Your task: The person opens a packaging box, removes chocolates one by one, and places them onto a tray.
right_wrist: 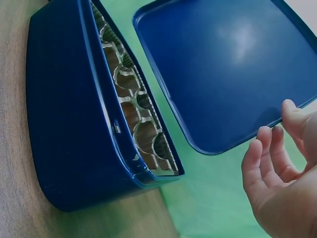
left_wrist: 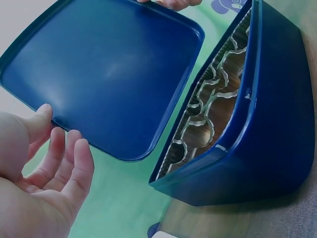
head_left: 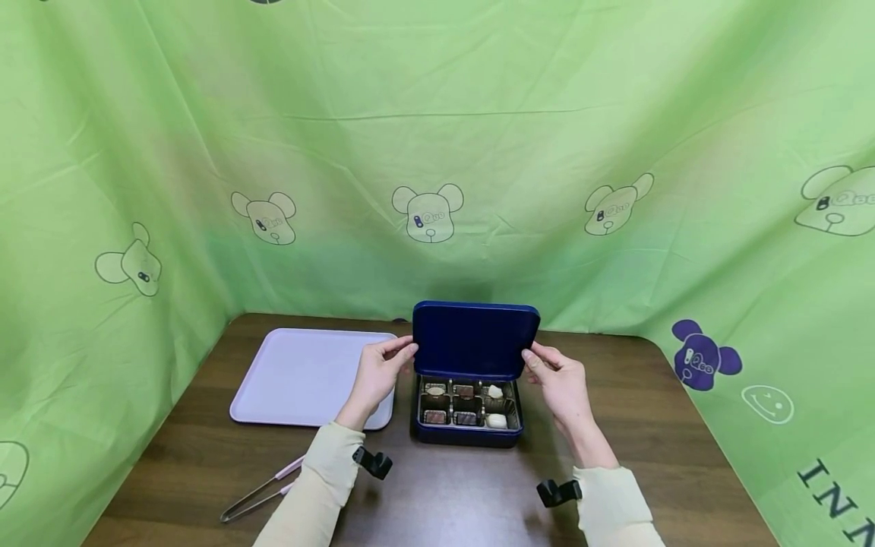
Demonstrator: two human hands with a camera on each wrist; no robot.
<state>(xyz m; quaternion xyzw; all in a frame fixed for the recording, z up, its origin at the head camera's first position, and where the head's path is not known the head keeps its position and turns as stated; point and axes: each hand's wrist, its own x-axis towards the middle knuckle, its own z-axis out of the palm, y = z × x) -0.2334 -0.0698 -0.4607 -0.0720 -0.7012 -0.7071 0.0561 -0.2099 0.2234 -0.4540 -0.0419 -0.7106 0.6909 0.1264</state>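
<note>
- The left hand [head_left: 377, 374] and right hand [head_left: 562, 382] pinch opposite side edges of the tilted lid [head_left: 475, 339].
- The box [head_left: 468, 435] sits on the desk [head_left: 444, 486], which shows in front of it and to its right.
- A narrow gap parts box and tray [head_left: 307, 376].
- The lid hides the box's back edge; the left arm covers part of the tray and the tongs' [head_left: 287, 469] handle ends.
- In both wrist views, the chocolates [head_left: 466, 418] are hard to make out.
</note>
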